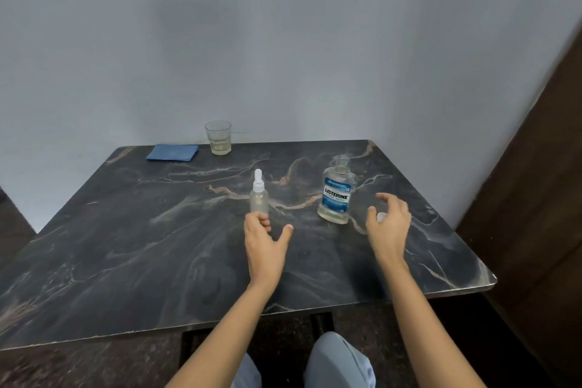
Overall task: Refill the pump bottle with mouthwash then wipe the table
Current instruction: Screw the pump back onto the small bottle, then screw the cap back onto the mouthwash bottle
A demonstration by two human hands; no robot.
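The pump bottle (259, 198) stands upright near the middle of the table (141, 230), its long axis vertical and its white pump head screwed on. The left hand (264, 242) lies directly on the near side of it. That hand is relaxed and holds nothing: the thumb is splayed out to the right, and the loosely curled fingers (260, 217) reach the foot of the bottle. From this view I cannot tell whether they touch it or stop just short. The mouthwash bottle (337, 198) stands upright to the right of the pump bottle, a clear gap between them; its neck looks uncapped and some pale liquid remains inside. The right hand (390, 224) hovers just to the right of it with the fingers arched. A small white thing (381, 217) — possibly the mouthwash cap — shows under the palm, but whether it is pinched or merely lies beneath the hand cannot be made out. The left hand is plainly the nearer one to the pump bottle, so the likely next move is a short reach forward to wrap the bottle's body and steady it while the pump head comes off. The bottle is slim and tall, so a careless nudge could tip it. A folded blue cloth (172, 152) and a glass (218, 137) sit at the far edge — the cloth presumably for the wiping that has yet to begin.
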